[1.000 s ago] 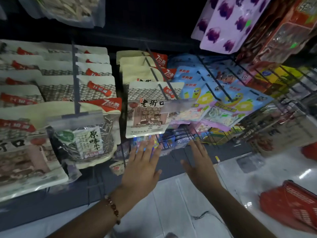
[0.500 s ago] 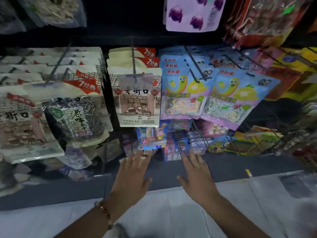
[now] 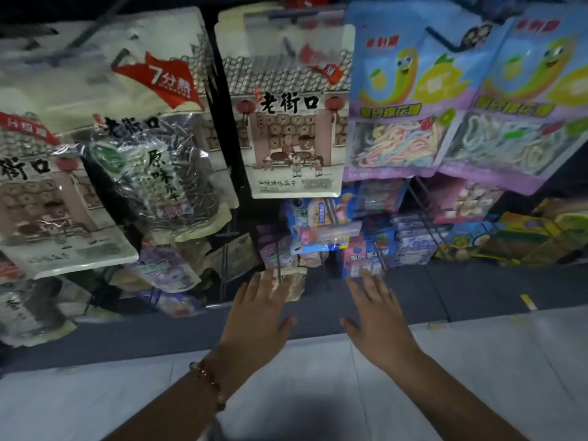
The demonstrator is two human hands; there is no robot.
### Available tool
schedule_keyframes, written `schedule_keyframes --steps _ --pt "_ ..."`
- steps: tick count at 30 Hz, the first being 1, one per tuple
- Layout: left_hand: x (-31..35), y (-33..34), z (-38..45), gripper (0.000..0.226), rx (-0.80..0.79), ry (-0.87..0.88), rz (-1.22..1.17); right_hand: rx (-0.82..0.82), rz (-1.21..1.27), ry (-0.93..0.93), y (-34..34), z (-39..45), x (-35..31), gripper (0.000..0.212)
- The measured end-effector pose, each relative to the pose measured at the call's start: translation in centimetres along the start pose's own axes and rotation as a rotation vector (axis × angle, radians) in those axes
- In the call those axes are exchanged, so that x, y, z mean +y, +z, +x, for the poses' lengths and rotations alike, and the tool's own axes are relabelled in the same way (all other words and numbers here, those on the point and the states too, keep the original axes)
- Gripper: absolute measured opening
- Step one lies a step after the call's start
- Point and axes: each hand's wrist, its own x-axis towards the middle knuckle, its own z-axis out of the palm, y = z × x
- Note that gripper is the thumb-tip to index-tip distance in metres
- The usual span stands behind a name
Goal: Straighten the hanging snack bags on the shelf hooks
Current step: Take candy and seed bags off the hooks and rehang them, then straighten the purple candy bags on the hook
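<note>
Both hands reach flat toward the lowest row of hanging snack bags

The left hand (image 3: pixel 259 308), beaded bracelet (image 3: pixel 208 381) at the wrist, has fingers straight and spread, tips at a small purple bag (image 3: pixel 276 253); the right hand (image 3: pixel 378 316), fingers spread too, touches the pink bag (image 3: pixel 362 261) at the shelf's bottom edge

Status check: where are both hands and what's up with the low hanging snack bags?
Left hand open, right hand open, both reaching toward the small snack bags on the low hooks. Nothing gripped yet. Bags crowded, overlapping. No obstruction seen.
</note>
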Motion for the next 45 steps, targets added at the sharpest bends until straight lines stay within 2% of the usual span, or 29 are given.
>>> schedule_keyframes --steps 9,17,24,26,33,37,39,41,43,45 --pt "-11.5 -0.2 -3.0 0.070 -0.068 0.105 -0.022 0.015 0.076 0.126 3.0 -0.2 -11.8 0.074" --pt "-19.2 1.3 -5.9 0.073 -0.003 0.196 0.054 -0.002 0.149 0.183 6.6 -0.2 -21.0 0.072" --pt "-22.9 2.4 -11.2 0.067 -0.047 -0.029 0.081 0.021 0.179 -0.020 9.2 1.3 -22.9 0.076" --pt "-24.0 2.8 -13.0 0.068 -0.005 -0.082 0.075 0.011 0.188 -0.061 9.9 1.4 -23.6 0.076" --pt "-28.4 6.0 -13.9 0.071 0.034 -0.159 0.044 0.048 0.170 -0.143 13.7 3.7 -26.7 0.074" --pt "-32.0 9.3 -10.8 0.070 0.104 -0.143 0.062 0.130 0.211 -0.169 17.6 8.2 -28.1 0.076" --pt "-33.7 10.8 -9.0 0.067 0.212 -0.082 0.120 0.188 0.216 -0.180 19.2 10.4 -28.8 0.079" --pt "-35.0 12.2 -7.0 0.067 0.290 -0.091 0.096 0.266 0.260 -0.203 20.5 12.4 -29.2 0.081" --pt "-36.1 13.6 -4.7 0.070 0.350 -0.120 0.035 0.338 0.449 -0.216 21.0 14.6 -29.6 0.079" --pt "-36.6 14.5 -2.6 0.070 0.467 -0.093 -0.003 0.305 0.768 -0.197 21.2 16.8 -30.2 0.063"
